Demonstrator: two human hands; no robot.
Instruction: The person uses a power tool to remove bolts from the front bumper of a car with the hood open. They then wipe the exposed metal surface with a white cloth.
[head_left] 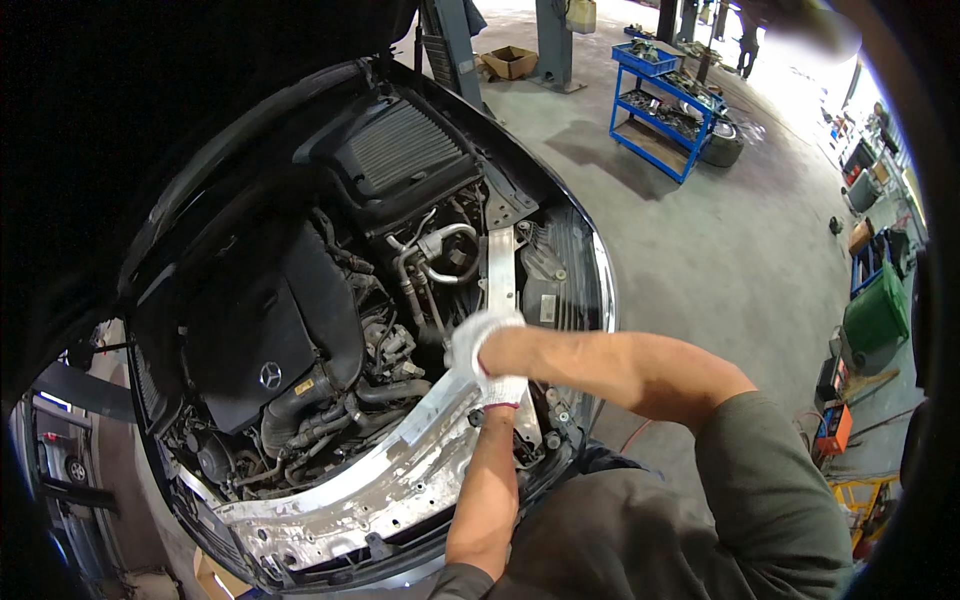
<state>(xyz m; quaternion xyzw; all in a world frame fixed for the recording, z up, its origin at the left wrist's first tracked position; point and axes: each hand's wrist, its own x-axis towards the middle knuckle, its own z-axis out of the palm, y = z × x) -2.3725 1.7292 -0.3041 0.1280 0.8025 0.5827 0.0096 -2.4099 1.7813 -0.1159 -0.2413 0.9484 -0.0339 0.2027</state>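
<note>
The silver front crossmember (pixel 400 470) is pressed under both gloved grips. The right hand (pixel 478 340) is laid over the left hand (pixel 500 392). Whether either grip is clenched cannot be told.

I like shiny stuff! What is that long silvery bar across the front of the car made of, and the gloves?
The long silvery bar looks like bare metal, maybe aluminium or steel: dull grey sheen, scuffs, bolt holes. The white gloves on the left hand and the right hand look like knitted fabric, probably cotton: soft, matte, ribbed cuff.
</note>
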